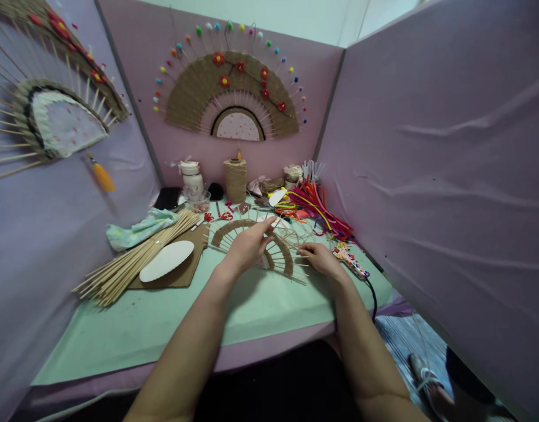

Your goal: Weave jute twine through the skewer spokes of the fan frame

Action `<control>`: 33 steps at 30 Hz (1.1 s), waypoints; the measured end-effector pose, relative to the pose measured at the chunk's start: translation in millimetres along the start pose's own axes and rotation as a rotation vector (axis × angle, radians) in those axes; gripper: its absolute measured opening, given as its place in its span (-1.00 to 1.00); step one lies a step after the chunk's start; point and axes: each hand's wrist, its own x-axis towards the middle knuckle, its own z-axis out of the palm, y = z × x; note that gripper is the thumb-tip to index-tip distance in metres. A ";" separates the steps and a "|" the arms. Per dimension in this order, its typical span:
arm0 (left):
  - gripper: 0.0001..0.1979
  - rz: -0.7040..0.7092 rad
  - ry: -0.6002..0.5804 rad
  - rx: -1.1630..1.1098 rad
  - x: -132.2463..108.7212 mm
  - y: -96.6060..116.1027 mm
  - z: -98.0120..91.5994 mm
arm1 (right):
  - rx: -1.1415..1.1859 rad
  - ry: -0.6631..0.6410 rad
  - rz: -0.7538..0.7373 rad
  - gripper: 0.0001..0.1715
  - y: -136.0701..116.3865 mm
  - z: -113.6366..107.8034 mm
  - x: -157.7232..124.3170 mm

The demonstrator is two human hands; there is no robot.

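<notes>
On the pale green table, the left hand lies spread over the half-woven jute stick fan, hiding its centre; the right hand pinches thin twine, barely visible.

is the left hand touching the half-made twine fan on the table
Touching. The head view shows the left hand lying flat on the half-made twine fan, its fingers spread across the woven arc and sticks with no gap.

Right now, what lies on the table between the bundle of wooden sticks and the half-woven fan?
In the head view, a white oval card on brown cardboard lies between the stick bundle and the half-woven fan.
</notes>
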 end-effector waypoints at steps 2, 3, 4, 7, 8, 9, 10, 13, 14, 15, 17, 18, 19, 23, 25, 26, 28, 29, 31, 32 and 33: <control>-0.56 -0.009 0.025 0.010 -1.2 3.6 -0.3 | -0.025 -0.007 -0.019 -0.75 -3.3 -1.3 -1.4; -0.59 -0.013 0.041 0.017 -1.8 4.8 -0.2 | -0.029 -0.014 -0.029 -0.78 -5.4 -2.9 -2.6; -0.61 -0.016 0.057 0.021 -2.2 5.6 0.1 | -0.023 -0.021 -0.044 -0.80 -8.0 -5.4 -4.1; -0.66 -0.006 0.085 0.018 -2.6 5.5 2.1 | 0.079 -0.040 -0.141 -0.70 -19.2 -16.0 -8.6; -0.67 0.000 0.088 0.016 -2.6 5.2 2.8 | 0.142 -0.041 -0.180 -0.65 -23.6 -19.3 -9.2; -0.67 0.005 0.091 0.015 -2.6 4.8 3.3 | 0.217 -0.040 -0.212 -0.62 -28.1 -21.8 -8.8; -0.66 0.009 0.093 0.016 -2.5 4.4 3.7 | 0.300 -0.042 -0.232 -0.61 -32.4 -23.0 -7.5; -0.66 0.020 0.106 0.026 -2.6 3.7 4.1 | 0.550 -0.050 -0.208 -0.67 -43.2 -19.1 1.2; -0.67 0.025 0.110 0.030 -2.6 3.3 4.2 | 0.612 -0.067 -0.184 -0.69 -46.0 -15.9 4.8; -0.67 0.030 0.113 0.032 -2.7 2.8 4.3 | 0.660 -0.095 -0.162 -0.69 -48.4 -12.3 8.1; -0.67 0.042 0.118 0.036 -3.0 1.2 4.7 | 0.717 -0.181 -0.130 -0.65 -52.2 -5.3 13.0; -0.67 0.049 0.120 0.037 -3.3 0.2 5.1 | 0.735 -0.233 -0.113 -0.62 -53.7 -2.4 14.4; -0.67 0.057 0.124 0.037 -3.8 -0.9 5.5 | 0.751 -0.279 -0.091 -0.60 -54.7 0.1 15.1; -0.69 0.113 0.176 0.017 -9.0 -4.3 8.8 | 0.812 -0.383 0.024 -0.58 -55.6 6.2 14.6; -0.70 0.160 0.247 0.000 -14.0 -4.3 11.5 | 0.832 -0.399 0.050 -0.58 -54.3 8.0 14.3; -0.70 0.180 0.302 -0.009 -17.1 -3.7 13.3 | 0.842 -0.400 0.054 -0.59 -53.3 8.8 14.4; -0.72 0.195 0.443 -0.027 -23.4 -1.8 17.6 | 0.852 -0.399 0.052 -0.61 -50.9 10.4 14.9; -0.74 0.184 0.515 -0.035 -26.3 -0.7 20.0 | 0.853 -0.400 0.046 -0.62 -49.5 11.2 15.2; -0.83 0.125 0.625 -0.049 -30.9 1.4 25.1 | 0.854 -0.411 0.038 -0.65 -46.9 12.3 15.9; -0.88 0.084 0.647 -0.052 -32.5 2.3 27.5 | 0.854 -0.416 0.039 -0.65 -45.7 12.6 16.2; -0.92 0.037 0.650 -0.054 -33.7 3.1 30.0 | 0.856 -0.419 0.045 -0.65 -44.7 12.7 16.5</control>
